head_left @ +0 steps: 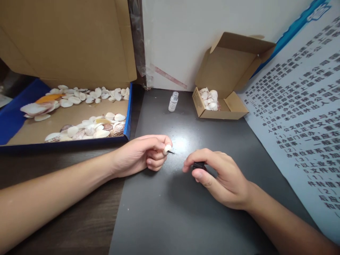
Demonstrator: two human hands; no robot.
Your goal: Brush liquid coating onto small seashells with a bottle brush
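Between thumb and fingers, my left hand pinches a small white shell. My right hand grips the black cap of a brush applicator. Its thin stem points left, and the dark brush tip touches the shell. Beyond the hands stands a small open glass bottle, upright with a white label and no cap on it. Both hands are above the grey mat.
At left, a blue open box holds rows of white and brown shells and a larger scallop shell. A small cardboard box with shells stands back right. A printed sheet lines the right side.
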